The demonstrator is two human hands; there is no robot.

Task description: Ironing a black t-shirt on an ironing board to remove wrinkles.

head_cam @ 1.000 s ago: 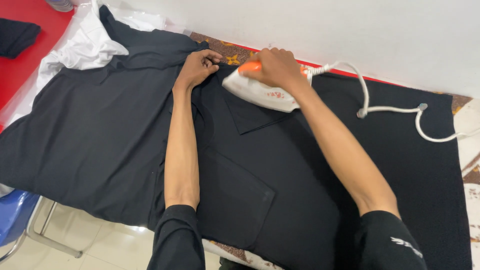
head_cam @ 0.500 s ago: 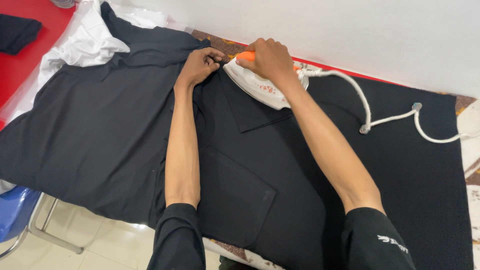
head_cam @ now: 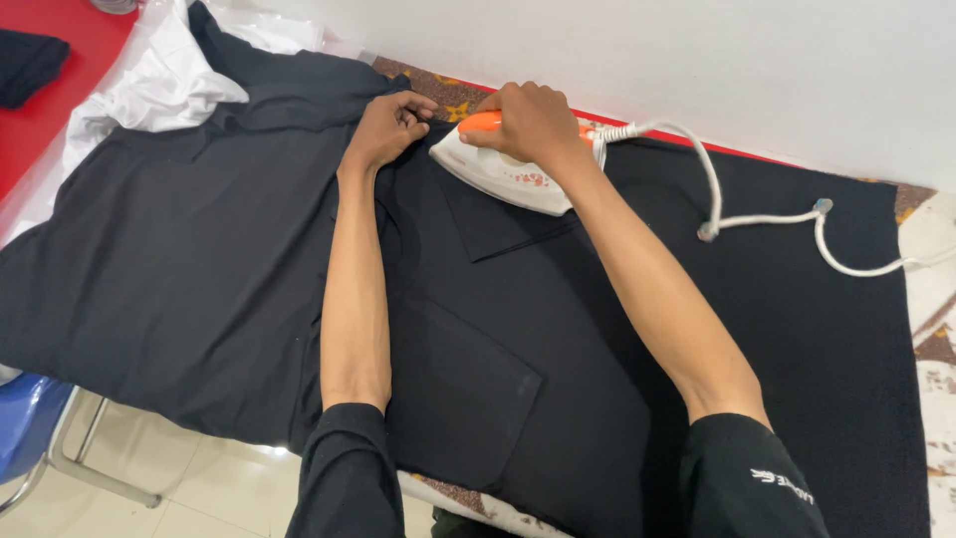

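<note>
A black shirt (head_cam: 199, 259) with a collar and a chest pocket lies spread flat over a padded table. My right hand (head_cam: 528, 120) grips the orange handle of a white iron (head_cam: 503, 174), which rests on the shirt's collar near the far edge. My left hand (head_cam: 388, 125) pinches the shirt fabric just left of the iron's tip. Both my sleeves are black.
The iron's white cord (head_cam: 757, 214) loops across the cloth to the right. A white garment (head_cam: 159, 85) is bunched at the far left, beside a red surface (head_cam: 40, 120). A white wall (head_cam: 697, 60) runs behind. A blue chair (head_cam: 25, 428) stands on the tiled floor below left.
The iron has slid left along the collar toward my left hand. The cord has followed it. My left hand keeps its hold on the fabric.
</note>
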